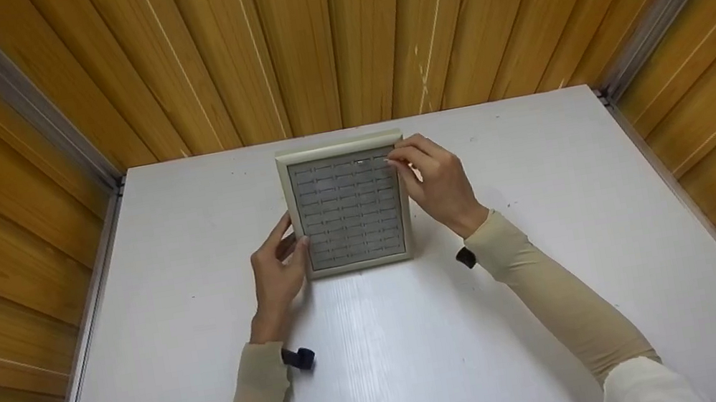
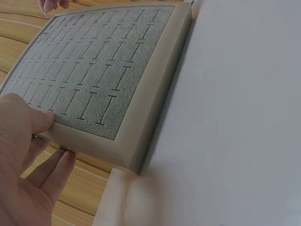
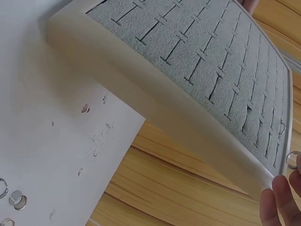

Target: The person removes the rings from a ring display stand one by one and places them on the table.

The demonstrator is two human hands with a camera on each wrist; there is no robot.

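Observation:
A ring display tray [image 1: 360,265] with a pale frame stands tilted up on the table, its grey padded face [image 2: 89,61] cut with rows of slots. My left hand [image 1: 279,272] grips its left side, the thumb [image 2: 43,121] on the front of the frame and fingers behind. At the upper right corner, my right hand [image 1: 438,180] pinches a silver ring [image 3: 291,159] between fingertips. Another ring [image 3: 282,128] sits in a slot of the top row, also visible as a small glint in the head view.
Several loose rings [image 3: 19,201] lie on the white table [image 1: 389,385], at the lower left of the right wrist view. Small dark specks mark the tabletop. Yellow wood-patterned panels [image 1: 302,43] enclose the back and both sides.

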